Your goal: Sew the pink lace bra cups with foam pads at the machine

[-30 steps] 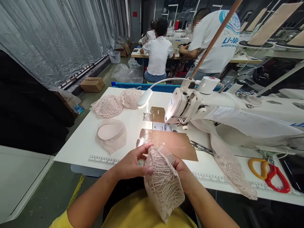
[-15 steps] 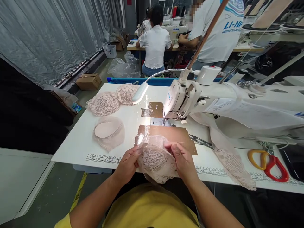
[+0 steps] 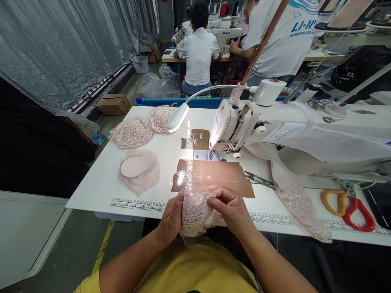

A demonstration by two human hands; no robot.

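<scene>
A pale pink lace bra cup (image 3: 197, 213) is held up at the table's front edge, between my two hands. My left hand (image 3: 171, 217) grips its left side, thumb on top. The right edge is pinched between thumb and fingers of my right hand (image 3: 233, 209). Just beyond lies brown tape (image 3: 214, 177) stuck on the white table, and past it stands the white sewing machine (image 3: 235, 122), its needle area lit. To the left rest a cup piece with an oval pad (image 3: 138, 167) and a pair of lace cups (image 3: 134, 132).
Scissors with red and yellow handles (image 3: 348, 207) lie at the right, blades pointing left under a strip of lace fabric (image 3: 293, 195). A lamp (image 3: 179, 118) arches over the table. A printed ruler (image 3: 137, 204) runs along the front edge. Co-workers (image 3: 200, 53) are beyond.
My hands have come closer together and the lace cup is now bunched narrower and drawn slightly toward me. My right hand's fingers have closed into a pinch on its edge.
</scene>
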